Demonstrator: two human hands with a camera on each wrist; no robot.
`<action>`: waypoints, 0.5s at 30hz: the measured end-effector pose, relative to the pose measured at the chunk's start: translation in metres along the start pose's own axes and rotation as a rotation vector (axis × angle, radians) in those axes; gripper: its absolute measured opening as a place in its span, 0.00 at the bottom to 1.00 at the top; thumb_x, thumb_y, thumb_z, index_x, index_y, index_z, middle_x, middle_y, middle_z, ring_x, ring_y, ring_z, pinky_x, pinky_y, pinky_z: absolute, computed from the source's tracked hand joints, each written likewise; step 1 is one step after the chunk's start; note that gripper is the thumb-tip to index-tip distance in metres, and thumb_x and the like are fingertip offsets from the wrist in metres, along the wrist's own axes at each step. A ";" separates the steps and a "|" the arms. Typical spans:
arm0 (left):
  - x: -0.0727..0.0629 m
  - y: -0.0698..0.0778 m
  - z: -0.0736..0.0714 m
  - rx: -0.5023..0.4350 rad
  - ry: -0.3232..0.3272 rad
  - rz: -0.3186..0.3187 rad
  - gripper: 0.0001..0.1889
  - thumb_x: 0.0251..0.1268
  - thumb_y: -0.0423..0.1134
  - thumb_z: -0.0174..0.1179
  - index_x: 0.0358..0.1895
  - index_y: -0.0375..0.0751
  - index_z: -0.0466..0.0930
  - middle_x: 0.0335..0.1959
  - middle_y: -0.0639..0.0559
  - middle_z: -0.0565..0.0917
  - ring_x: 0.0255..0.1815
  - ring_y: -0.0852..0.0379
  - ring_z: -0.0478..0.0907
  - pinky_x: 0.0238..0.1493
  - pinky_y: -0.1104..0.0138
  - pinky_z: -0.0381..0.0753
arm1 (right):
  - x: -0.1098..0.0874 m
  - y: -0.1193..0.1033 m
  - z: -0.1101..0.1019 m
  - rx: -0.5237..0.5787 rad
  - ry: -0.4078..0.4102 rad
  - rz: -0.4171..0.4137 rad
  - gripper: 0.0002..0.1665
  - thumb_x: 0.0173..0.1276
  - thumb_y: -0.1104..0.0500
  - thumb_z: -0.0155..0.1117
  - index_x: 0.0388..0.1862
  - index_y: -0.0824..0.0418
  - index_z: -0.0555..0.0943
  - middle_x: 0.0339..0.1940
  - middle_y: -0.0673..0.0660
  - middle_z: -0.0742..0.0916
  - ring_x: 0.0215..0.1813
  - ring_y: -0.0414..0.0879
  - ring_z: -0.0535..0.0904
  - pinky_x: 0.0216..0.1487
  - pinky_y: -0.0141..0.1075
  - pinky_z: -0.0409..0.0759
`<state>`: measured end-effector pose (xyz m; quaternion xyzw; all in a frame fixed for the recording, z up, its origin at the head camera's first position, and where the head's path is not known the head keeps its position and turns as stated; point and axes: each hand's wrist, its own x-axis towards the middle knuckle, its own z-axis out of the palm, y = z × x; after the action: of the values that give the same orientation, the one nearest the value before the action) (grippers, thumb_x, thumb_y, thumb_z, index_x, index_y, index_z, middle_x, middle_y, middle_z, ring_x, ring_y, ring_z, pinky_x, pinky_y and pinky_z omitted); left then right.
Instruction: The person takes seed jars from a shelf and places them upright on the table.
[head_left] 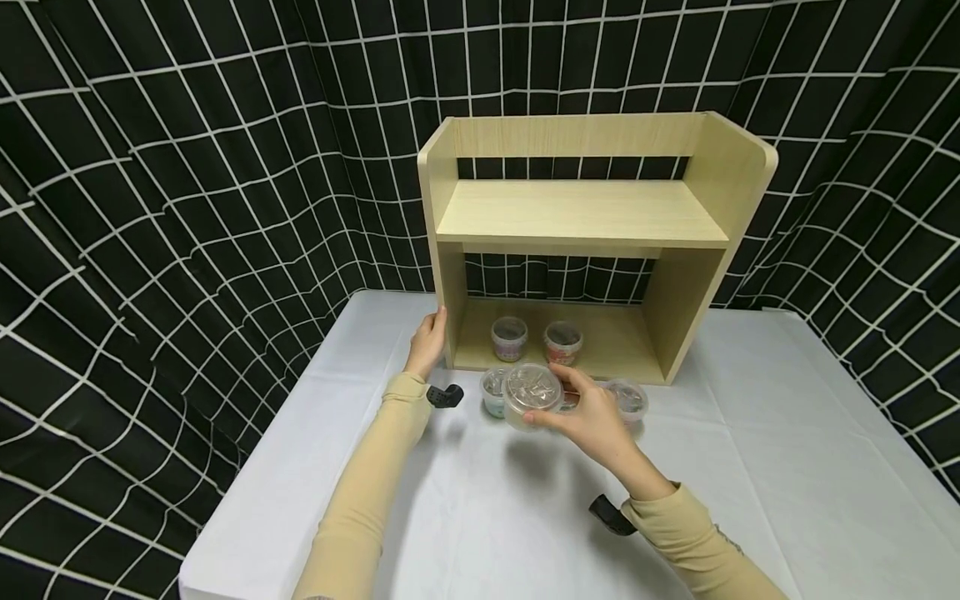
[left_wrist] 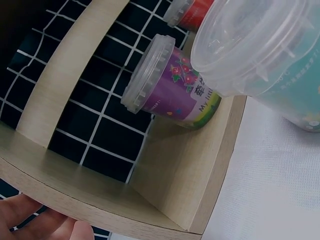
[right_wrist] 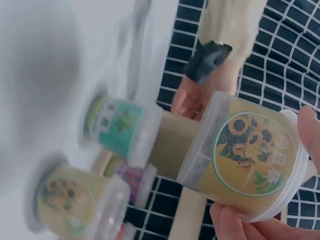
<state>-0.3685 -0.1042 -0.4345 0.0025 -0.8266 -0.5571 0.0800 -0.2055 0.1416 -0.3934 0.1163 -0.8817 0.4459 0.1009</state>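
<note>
My right hand [head_left: 592,417] holds a clear-lidded plastic tub [head_left: 532,392] between thumb and fingers, raised above the table. Its yellow body carries a sunflower label [right_wrist: 252,152] in the right wrist view. The left hand [head_left: 427,342] touches the outer side of the wooden shelf's left panel [head_left: 438,242]; its fingers [left_wrist: 40,222] show beyond that panel in the left wrist view. On the bottom board stand a purple tub [head_left: 509,340] and a red tub [head_left: 562,343]. A teal tub [right_wrist: 120,127] stands on the table before the shelf.
Another sunflower tub [right_wrist: 70,200] stands on the white-covered table [head_left: 480,517]. One more clear-lidded tub [head_left: 628,402] is right of my right hand, and part of another shows behind the fingers. A black grid-patterned curtain [head_left: 225,167] surrounds the table.
</note>
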 end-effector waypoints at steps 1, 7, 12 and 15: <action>0.000 0.000 0.000 0.000 0.002 -0.002 0.31 0.72 0.59 0.35 0.61 0.36 0.68 0.61 0.39 0.70 0.62 0.41 0.65 0.61 0.53 0.62 | -0.001 0.000 0.003 0.003 -0.001 0.003 0.51 0.41 0.43 0.78 0.62 0.63 0.70 0.54 0.59 0.80 0.49 0.52 0.78 0.47 0.44 0.77; 0.000 0.000 -0.001 0.013 0.005 -0.006 0.31 0.72 0.59 0.35 0.61 0.37 0.68 0.61 0.39 0.70 0.61 0.40 0.65 0.61 0.52 0.62 | -0.006 0.004 0.023 0.030 -0.017 0.017 0.50 0.40 0.45 0.80 0.60 0.66 0.71 0.52 0.60 0.80 0.48 0.51 0.78 0.47 0.42 0.77; 0.000 0.001 -0.001 0.020 0.008 -0.008 0.31 0.72 0.60 0.35 0.61 0.37 0.68 0.61 0.39 0.70 0.62 0.41 0.65 0.61 0.53 0.62 | -0.009 0.008 0.041 0.029 -0.033 0.035 0.50 0.39 0.47 0.81 0.60 0.68 0.72 0.53 0.61 0.80 0.47 0.52 0.79 0.47 0.42 0.77; 0.000 0.001 0.000 0.018 0.009 -0.007 0.32 0.72 0.59 0.35 0.61 0.36 0.68 0.61 0.39 0.70 0.62 0.40 0.65 0.61 0.53 0.62 | -0.011 0.012 0.050 0.034 -0.050 0.038 0.50 0.38 0.49 0.81 0.59 0.69 0.72 0.52 0.61 0.80 0.46 0.52 0.79 0.47 0.41 0.77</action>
<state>-0.3681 -0.1041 -0.4340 0.0086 -0.8313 -0.5497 0.0815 -0.2021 0.1094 -0.4345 0.1123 -0.8782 0.4598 0.0683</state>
